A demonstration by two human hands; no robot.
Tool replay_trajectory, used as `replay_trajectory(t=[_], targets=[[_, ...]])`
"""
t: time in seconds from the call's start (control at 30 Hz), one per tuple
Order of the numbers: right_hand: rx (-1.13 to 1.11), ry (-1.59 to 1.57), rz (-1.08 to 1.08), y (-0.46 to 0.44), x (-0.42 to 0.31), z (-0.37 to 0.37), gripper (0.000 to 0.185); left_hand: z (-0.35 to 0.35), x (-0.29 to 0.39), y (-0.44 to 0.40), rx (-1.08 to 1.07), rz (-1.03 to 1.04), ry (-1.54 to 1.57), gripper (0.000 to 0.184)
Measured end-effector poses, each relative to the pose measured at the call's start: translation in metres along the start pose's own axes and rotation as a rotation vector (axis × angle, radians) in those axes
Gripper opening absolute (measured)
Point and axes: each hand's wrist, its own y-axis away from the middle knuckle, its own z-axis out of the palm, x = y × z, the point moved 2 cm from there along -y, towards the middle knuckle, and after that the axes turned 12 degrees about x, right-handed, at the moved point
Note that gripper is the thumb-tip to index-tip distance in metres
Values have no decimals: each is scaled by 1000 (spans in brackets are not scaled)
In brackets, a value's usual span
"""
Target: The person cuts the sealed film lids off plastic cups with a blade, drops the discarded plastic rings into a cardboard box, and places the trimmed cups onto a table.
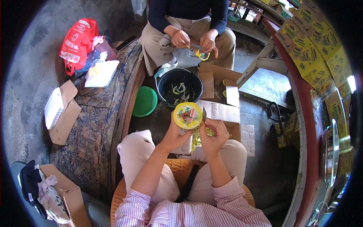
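Note:
My left hand [174,135] is wrapped round a round cup with a yellow printed lid [187,115], held up above my lap. Beside the cup's right edge, my right hand [213,135] is closed on a small dark blade [204,114], which stands close against the rim. Beyond the cup is a black bucket [162,89] with yellow and pale scraps inside. An open cardboard box [235,132] below my hands holds many yellow-green pieces. Whether the blade touches the lid is too small to tell.
Opposite me a seated person [185,22] holds a clear cup with a yellow strip. A green basin [145,101] lies left of the bucket. Another open carton [206,81] is on its right. A patterned bench [94,117] runs along the left, a wooden frame [272,65] at right.

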Motion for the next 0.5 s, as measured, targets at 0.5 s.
replay_trajectory(t=[0.5], targets=[[36, 41, -86, -4, 2, -1, 19, 7, -8, 5, -53, 71, -69, 54]])
